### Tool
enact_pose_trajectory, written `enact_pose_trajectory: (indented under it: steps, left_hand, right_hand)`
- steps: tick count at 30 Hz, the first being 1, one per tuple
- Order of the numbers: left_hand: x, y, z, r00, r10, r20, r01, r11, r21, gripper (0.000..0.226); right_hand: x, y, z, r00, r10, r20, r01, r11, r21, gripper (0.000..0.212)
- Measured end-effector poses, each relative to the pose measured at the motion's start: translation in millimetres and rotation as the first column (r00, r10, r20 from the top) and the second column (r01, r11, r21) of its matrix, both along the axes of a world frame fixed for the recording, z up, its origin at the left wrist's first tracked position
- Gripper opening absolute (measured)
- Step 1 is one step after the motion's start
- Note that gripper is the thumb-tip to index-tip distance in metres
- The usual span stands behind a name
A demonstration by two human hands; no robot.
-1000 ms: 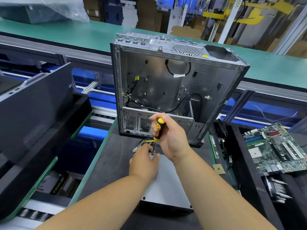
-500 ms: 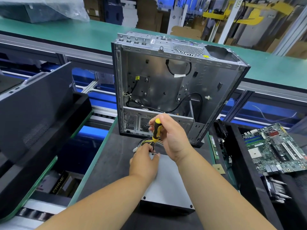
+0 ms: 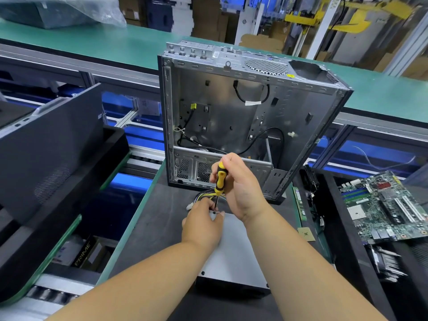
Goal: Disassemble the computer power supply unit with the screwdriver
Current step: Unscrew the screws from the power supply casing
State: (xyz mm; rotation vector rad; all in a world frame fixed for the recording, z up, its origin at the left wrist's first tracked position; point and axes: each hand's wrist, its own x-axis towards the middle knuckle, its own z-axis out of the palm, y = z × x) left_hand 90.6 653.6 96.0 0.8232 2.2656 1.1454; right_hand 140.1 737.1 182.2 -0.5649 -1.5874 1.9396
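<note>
The grey metal power supply unit [image 3: 234, 256] lies flat on the dark mat, its yellow and black cable bundle [image 3: 203, 196] trailing from the far end. My right hand [image 3: 240, 188] grips the yellow and black screwdriver [image 3: 220, 179], held nearly upright with its tip on a screw at the unit's far left corner. My left hand [image 3: 202, 224] rests on the unit's top, its fingertips pinching around the screwdriver's shaft near the tip.
An empty open computer case [image 3: 243, 117] stands upright just behind the unit. A motherboard [image 3: 389, 205] and a heatsink [image 3: 386, 262] lie in a black tray on the right. A black side panel [image 3: 51, 144] leans on the left. A green conveyor [image 3: 92, 42] runs behind.
My right hand and the screwdriver's handle have turned slightly over the screw. The left hand and the unit have stayed in place.
</note>
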Motion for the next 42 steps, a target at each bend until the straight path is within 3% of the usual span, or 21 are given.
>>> enact_pose_trajectory:
  steps: [6, 10, 13, 16, 24, 30, 35, 42]
  left_hand:
    - [0.5, 0.1, -1.6, 1.000, 0.007, 0.012, -0.007, 1.000, 0.006, 0.016]
    - [0.2, 0.0, -1.7, 0.999, 0.008, 0.037, -0.008, 1.000, -0.006, 0.011]
    - [0.1, 0.1, -0.5, 0.999, 0.004, 0.039, -0.005, 1.000, 0.002, 0.013]
    - [0.4, 0.0, -0.2, 0.999, 0.008, 0.033, -0.008, 1.000, -0.001, 0.016]
    - [0.7, 0.4, -1.1, 0.999, 0.022, 0.033, -0.022, 1.000, 0.005, 0.017]
    - [0.1, 0.4, -1.0, 1.000, 0.011, 0.026, -0.011, 1.000, 0.007, 0.016]
    - [-0.2, -0.2, -1.4, 1.000, -0.006, 0.009, 0.006, 1.000, 0.015, 0.017]
    - [-0.3, 0.5, -2.5, 1.000, -0.004, 0.003, 0.004, 1.000, 0.016, 0.017]
  right_hand:
    - [-4.9, 1.0, 3.6, 0.970, -0.150, 0.193, 0.141, 0.988, 0.061, 0.034]
    - [-12.0, -5.0, 0.6, 0.984, -0.144, 0.105, 0.149, 0.988, -0.043, 0.057]
    - [-9.5, -6.7, -3.5, 0.994, -0.101, -0.036, 0.098, 0.991, -0.091, 0.043]
    - [-6.0, -4.1, -4.5, 0.995, -0.089, -0.034, 0.089, 0.996, -0.006, 0.019]
    - [-1.8, -0.3, -7.5, 0.991, -0.126, 0.035, 0.122, 0.987, 0.100, 0.029]
    - [-6.7, 0.0, -11.0, 0.985, -0.126, -0.119, 0.113, 0.987, -0.112, 0.050]
    - [-2.4, 8.2, -12.3, 0.977, -0.110, -0.181, 0.083, 0.985, -0.152, 0.020]
    - [8.0, 20.0, -11.8, 0.989, -0.140, -0.056, 0.137, 0.989, -0.054, 0.022]
